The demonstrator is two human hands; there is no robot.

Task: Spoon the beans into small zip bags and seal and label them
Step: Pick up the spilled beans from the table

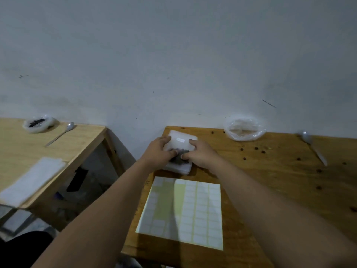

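A small zip bag (180,144) with dark beans in its lower part and a white label near its top lies on a stack of bags (178,168) at the far left of the darker wooden table (280,171). My left hand (158,153) holds the bag's left side, thumb on the beans. My right hand (201,153) holds its right side, fingers curled on the bag. A sheet of white labels (185,211) lies in front of the stack, partly peeled on its left.
A clear plastic bag (244,129) sits at the wall, with a spoon (313,146) to its right and loose beans (257,148) scattered between. On the lighter table to the left are a bag of beans (38,123), another spoon (60,133) and a white stack (32,180).
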